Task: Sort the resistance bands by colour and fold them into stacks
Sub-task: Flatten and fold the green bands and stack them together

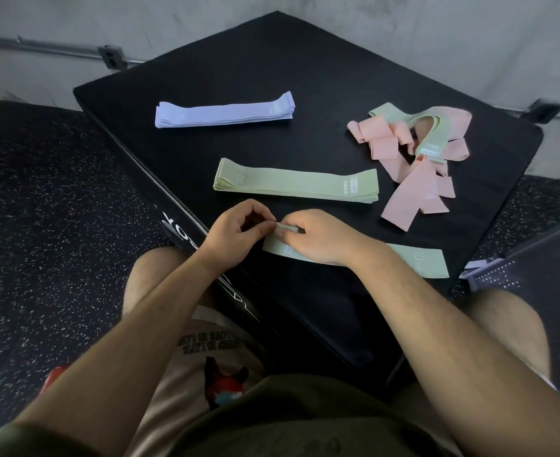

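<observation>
Green band is lying flat on the mat near the green stack, left hand and right hand both pinching its end, and the springy cloth is probably threatening to slip free and fold crooked.

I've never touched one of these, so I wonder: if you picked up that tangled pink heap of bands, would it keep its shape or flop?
Probably floppy: the pink bands lie in soft loops and curls, so they would likely droop and unravel. Likely light, being thin strips. A green band is looped among them and might come along.
</observation>
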